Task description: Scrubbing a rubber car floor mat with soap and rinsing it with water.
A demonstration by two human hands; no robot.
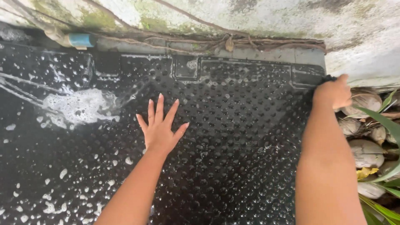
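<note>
A large black rubber mat with raised bumps lies wet and soapy in front of a mossy wall. My left hand rests flat on the mat's middle with its fingers spread, holding nothing. At the mat's far right corner my right hand is closed on the mat's edge, with a bit of dark material showing at its fingers. White foam pools on the wet black surface to the left.
A stained, mossy wall runs along the back, with roots and a blue-ended pipe at its foot. Coconut husks and green leaves crowd the right side.
</note>
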